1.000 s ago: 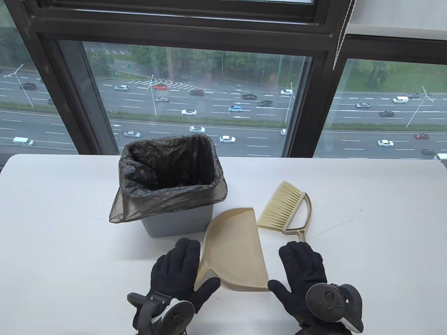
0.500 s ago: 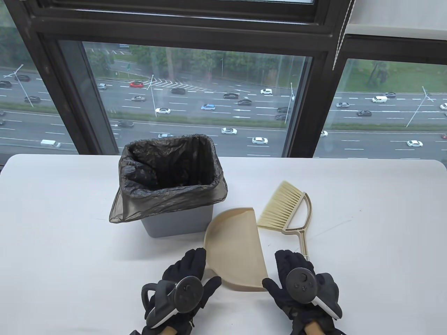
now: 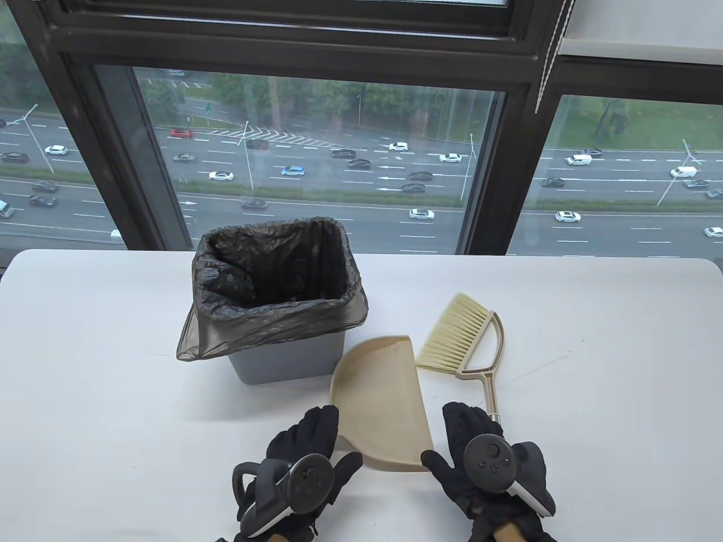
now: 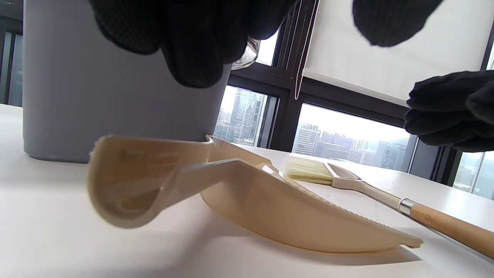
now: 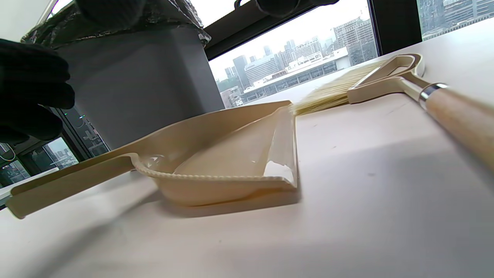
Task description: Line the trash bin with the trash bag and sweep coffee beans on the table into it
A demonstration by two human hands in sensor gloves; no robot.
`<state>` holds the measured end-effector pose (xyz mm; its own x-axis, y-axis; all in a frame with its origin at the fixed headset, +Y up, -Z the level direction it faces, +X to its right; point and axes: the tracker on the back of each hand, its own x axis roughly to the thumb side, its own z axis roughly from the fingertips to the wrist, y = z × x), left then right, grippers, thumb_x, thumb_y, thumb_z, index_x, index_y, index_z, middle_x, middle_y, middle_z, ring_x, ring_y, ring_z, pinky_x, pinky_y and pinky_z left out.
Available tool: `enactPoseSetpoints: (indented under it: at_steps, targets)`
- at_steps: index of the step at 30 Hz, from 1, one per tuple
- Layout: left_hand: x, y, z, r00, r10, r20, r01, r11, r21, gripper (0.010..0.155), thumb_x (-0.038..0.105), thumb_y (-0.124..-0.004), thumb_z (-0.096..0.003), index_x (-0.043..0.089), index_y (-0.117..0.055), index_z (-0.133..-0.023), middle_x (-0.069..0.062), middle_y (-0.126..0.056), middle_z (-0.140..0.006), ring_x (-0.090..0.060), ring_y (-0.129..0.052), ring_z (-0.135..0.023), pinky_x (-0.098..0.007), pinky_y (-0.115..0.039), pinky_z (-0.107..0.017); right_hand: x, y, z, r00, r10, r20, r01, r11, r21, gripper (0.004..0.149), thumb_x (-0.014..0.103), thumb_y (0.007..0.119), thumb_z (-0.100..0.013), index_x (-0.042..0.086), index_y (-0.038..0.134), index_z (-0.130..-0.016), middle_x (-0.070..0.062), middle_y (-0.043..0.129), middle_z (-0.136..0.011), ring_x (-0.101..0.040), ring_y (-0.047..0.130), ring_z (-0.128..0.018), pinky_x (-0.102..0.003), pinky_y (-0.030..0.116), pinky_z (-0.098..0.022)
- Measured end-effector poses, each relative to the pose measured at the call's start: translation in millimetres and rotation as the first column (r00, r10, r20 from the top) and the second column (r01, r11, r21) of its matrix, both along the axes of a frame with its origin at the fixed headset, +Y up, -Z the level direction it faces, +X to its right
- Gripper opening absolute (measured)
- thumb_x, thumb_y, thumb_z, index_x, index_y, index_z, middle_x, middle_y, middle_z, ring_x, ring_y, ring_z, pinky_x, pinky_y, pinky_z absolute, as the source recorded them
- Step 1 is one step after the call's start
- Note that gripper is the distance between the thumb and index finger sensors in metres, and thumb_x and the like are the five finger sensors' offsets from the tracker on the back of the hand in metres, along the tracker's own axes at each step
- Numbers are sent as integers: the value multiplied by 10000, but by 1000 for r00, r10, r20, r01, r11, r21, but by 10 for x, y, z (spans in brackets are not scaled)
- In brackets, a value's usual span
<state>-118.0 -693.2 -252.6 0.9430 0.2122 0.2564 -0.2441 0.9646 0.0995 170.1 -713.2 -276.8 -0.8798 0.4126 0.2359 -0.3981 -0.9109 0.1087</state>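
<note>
The grey trash bin point(image 3: 282, 361) stands at the table's middle left, lined with a black trash bag point(image 3: 271, 322) folded over its rim. A beige dustpan point(image 3: 384, 406) lies in front of it, its handle point(image 4: 127, 181) pointing at me. To its right lies the brush point(image 3: 460, 339), whose wooden handle point(image 5: 463, 116) rests flat on the table. My left hand point(image 3: 316, 435) hovers over the dustpan handle with its fingers point(image 4: 185, 38) hanging loose above it. My right hand point(image 3: 466, 429) hovers over the brush handle, fingers loosely curled, holding nothing. I see no coffee beans.
The white table point(image 3: 113, 395) stretches wide on both sides of the bin and tools. A large window point(image 3: 339, 141) with dark frames stands right behind the table's far edge.
Both hands have drawn back toward me and lifted from lying flat, the left shifting right over the dustpan handle. In the last half second they barely moved. Bin, dustpan and brush stayed put.
</note>
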Motion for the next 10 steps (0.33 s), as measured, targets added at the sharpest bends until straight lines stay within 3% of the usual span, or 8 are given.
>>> enactPoseSetpoints:
  at_steps: [10]
  targets:
    - [39,-7,7,1000,-24,5,24,1000,2,813,702,-620,-526,204,-468,-1149,-143,-619,-1172,-320,-868,-964,-578,-679,-700,-17,33,26,1000,-9,-13,9,1000,17,828,572,662,-487,178,253,-1090,-154,334,-1152,-471,332,-1052,-648,300,-740]
